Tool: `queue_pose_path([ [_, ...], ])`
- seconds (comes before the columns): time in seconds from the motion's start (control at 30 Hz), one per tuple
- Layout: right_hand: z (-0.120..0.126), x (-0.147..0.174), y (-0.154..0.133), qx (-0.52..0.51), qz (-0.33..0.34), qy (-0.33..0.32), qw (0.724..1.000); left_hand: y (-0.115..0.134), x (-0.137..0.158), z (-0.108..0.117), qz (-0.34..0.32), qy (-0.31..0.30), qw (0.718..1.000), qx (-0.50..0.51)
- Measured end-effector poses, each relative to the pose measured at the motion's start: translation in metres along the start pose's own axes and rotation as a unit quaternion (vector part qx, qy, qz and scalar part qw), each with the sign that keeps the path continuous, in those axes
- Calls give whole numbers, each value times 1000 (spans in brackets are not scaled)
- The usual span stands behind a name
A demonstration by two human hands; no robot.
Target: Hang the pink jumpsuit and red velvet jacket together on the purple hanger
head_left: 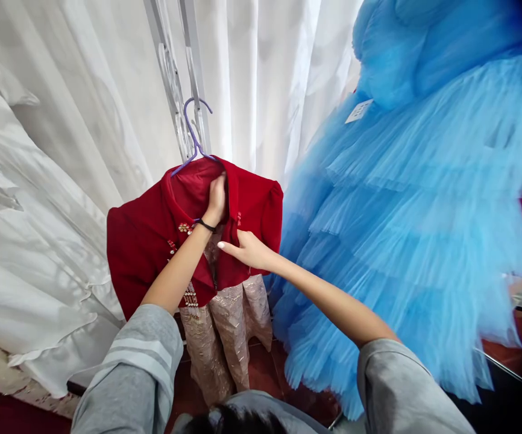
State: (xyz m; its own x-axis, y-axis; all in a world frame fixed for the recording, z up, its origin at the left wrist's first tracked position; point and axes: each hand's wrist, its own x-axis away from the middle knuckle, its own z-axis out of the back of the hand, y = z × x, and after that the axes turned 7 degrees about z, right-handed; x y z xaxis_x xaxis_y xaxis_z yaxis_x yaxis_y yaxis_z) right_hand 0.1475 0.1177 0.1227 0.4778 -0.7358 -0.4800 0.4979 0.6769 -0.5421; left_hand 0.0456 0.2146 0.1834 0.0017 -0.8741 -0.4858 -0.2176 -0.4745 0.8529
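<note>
A short red jacket [138,247] with beaded trim hangs by its neck from a purple hanger [194,135]. Inside its neck opening, my left hand [217,196] is closed at the collar's right-hand edge, with most fingers hidden by the cloth. Lower down, my right hand [254,252] grips the right-hand front edge of the jacket. Its thumb points left across the opening, and its other fingers are hidden behind the fabric. Beneath the jacket hangs a shiny beige-pink garment [229,325], also glimpsed between the front edges.
The hanger hooks onto a slotted metal rail [170,66] before white curtains [265,78]. A large blue tiered tulle dress [405,211] with a white tag [359,111] fills the right side, close to the jacket. White fabric [30,271] drapes at left. Dark red tiles [261,371] show below.
</note>
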Motion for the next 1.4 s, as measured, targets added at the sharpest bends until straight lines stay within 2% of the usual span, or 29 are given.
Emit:
queue_pose_path([
  [0.07, 17, 4, 5, -72, 41, 44, 996, 14, 10, 2, -28, -4, 999, -27],
  [0.1, 28, 5, 12, -95, 44, 112, 988, 20, 18, 3, -47, -15, 996, -75],
  [0.13, 38, 4, 22, -106, 36, 206, 972, 26, 26, 5, -62, -23, 988, -139],
  [0.2, 55, 2, 51, -85, -4, 398, 913, 35, 41, 7, -62, -15, 964, -259],
  [0.23, 61, 1, 66, -61, -31, 459, 886, 39, 47, 9, -44, -12, 957, -287],
  [0.27, 66, 1, 81, -45, -56, 479, 875, 44, 51, 11, -16, -22, 959, -283],
  [0.3, 68, 1, 94, -49, -76, 462, 882, 49, 54, 13, 14, -45, 967, -250],
  [0.37, 69, 7, 112, -98, -92, 372, 919, 56, 57, 20, 59, -116, 982, -137],
  [0.43, 68, 16, 120, -108, -88, 318, 938, 58, 58, 27, 84, -155, 981, -75],
  [0.5, 66, 26, 121, -15, -93, 328, 940, 53, 62, 36, 94, -133, 977, -138],
  [0.57, 61, 37, 116, 111, -97, 352, 924, 48, 71, 45, 87, -86, 960, -251],
  [0.63, 49, 46, 105, 190, -84, 362, 909, 52, 87, 53, 57, -48, 943, -326],
  [0.7, 27, 55, 87, 227, -58, 371, 899, 68, 105, 61, 0, -49, 926, -376],
  [0.73, 13, 58, 76, 237, -45, 370, 897, 78, 114, 64, -39, -68, 907, -413],
  [0.77, -3, 61, 65, 243, -32, 365, 898, 89, 120, 69, -83, -100, 876, -464],
  [0.8, -21, 62, 54, 246, -18, 355, 902, 99, 125, 74, -126, -138, 832, -523],
  [0.87, -56, 62, 37, 251, 22, 312, 916, 113, 128, 85, -187, -211, 722, -632],
  [0.93, -85, 56, 29, 263, 55, 253, 930, 117, 122, 99, -215, -243, 631, -705],
  [0.97, -95, 51, 28, 272, 60, 235, 931, 117, 117, 106, -225, -245, 603, -725],
  [1.0, -101, 45, 29, 281, 54, 233, 930, 117, 110, 112, -234, -246, 586, -735],
  [1.03, -103, 39, 31, 284, 39, 245, 926, 117, 103, 117, -242, -249, 580, -737],
  [1.1, -97, 28, 33, 271, 18, 288, 918, 120, 88, 120, -252, -256, 597, -717],
  [1.17, -83, 22, 30, 223, 45, 328, 917, 124, 76, 113, -271, -225, 644, -679],
  [1.27, -66, 22, 17, 111, 142, 374, 910, 118, 67, 90, -314, -139, 710, -615],
  [1.33, -61, 26, 9, 51, 171, 401, 898, 106, 66, 76, -319, -160, 724, -591],
  [1.4, -58, 32, 9, 17, 161, 418, 894, 97, 66, 74, -310, -210, 721, -583],
])
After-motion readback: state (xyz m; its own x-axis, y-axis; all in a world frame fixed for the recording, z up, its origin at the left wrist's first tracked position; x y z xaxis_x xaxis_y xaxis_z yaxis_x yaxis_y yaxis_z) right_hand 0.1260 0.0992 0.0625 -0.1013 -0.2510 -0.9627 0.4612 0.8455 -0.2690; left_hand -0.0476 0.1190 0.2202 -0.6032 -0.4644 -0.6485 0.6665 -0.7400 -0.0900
